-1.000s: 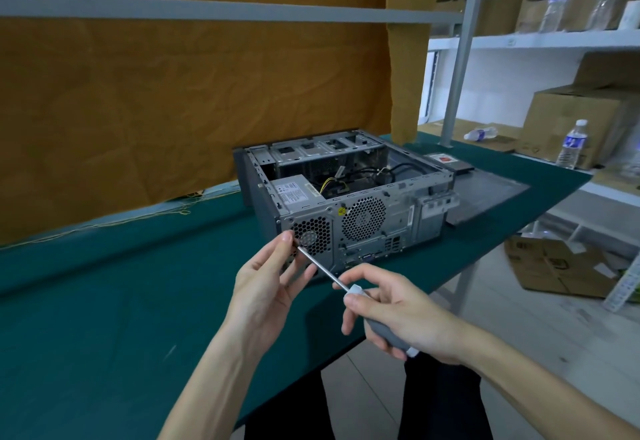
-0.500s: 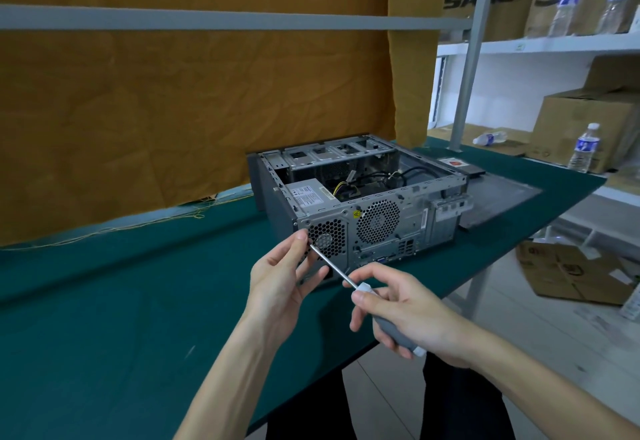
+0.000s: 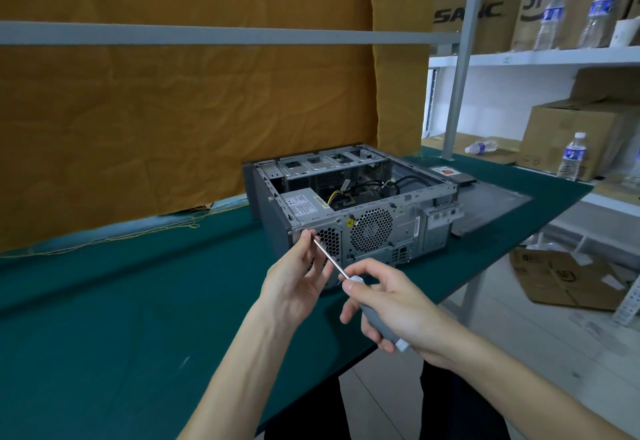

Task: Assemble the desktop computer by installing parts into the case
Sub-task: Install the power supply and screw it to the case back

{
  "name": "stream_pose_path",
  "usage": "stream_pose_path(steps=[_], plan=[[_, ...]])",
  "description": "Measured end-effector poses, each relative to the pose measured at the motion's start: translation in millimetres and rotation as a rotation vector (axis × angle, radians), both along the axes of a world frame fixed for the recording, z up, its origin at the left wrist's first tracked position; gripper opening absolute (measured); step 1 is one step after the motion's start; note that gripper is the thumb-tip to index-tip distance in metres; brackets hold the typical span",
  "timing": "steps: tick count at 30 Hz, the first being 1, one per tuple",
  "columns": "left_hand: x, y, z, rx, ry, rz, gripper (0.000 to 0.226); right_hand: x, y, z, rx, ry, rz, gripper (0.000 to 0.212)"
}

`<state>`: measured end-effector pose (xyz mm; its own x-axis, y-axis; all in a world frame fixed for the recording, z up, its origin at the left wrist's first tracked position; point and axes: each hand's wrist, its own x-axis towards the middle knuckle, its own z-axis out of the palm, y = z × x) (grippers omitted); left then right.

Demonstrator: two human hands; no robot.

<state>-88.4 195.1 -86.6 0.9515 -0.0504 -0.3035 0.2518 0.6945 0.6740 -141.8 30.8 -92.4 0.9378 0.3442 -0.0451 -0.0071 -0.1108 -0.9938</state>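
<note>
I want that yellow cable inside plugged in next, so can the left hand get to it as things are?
Probably yes. The case is open on top, and nothing covers the yellow cable. But the left hand is pinching the screwdriver tip and must let go first.

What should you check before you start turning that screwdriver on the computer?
1. Right hand grips the screwdriver handle: ok.
2. Left hand fingers pinch near the tip to steady it: ok.
3. Tip meets the back panel of the computer case, beside the small vent: ok.
4. A screw sits on the tip, lined up with its hole: cannot tell, fingers hide it.
5. Case rests flat on the green table: ok.
6. Power supply seated in its corner: looks ok.
</note>
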Motion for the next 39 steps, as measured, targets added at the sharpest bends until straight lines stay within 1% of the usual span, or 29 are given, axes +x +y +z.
stream_pose_path(steps=[7,14,19,23,28,31,33,35,37,38,39], plan=[[3,2,-4,-0.024,0.025,0.067,0.01,1,8,4,-0.003,0.054,-0.019,0.014],[1,7,-11,0.047,-0.068,0.073,0.009,0,14,10,0.006,0.073,-0.034,0.016],[-2,9,-9,0.056,-0.073,0.053,0.009,-1,18,17,0.034,0.141,-0.039,0.019],[-4,7,-5,0.054,-0.104,-0.011,0.017,-1,19,24,0.07,0.198,-0.025,0.02],[-7,5,2,-0.017,-0.104,-0.079,0.027,-1,19,32,0.125,0.285,-0.007,0.024],[-6,4,4,0.044,-0.095,-0.04,0.022,-2,21,35,-0.003,0.268,-0.02,0.029],[-5,3,4,0.101,-0.092,0.008,0.019,-3,24,34,-0.087,0.231,-0.081,0.033],[-5,1,3,0.134,-0.086,0.042,0.018,-5,28,29,-0.136,0.166,-0.154,0.031],[-7,0,3,0.157,-0.089,0.043,0.021,-6,30,26,-0.153,0.114,-0.2,0.019],[-8,1,3,0.151,-0.095,0.013,0.023,-7,30,26,-0.132,0.123,-0.203,0.018],[-10,3,5,0.13,-0.099,-0.037,0.026,-8,30,27,-0.089,0.157,-0.189,0.021]])
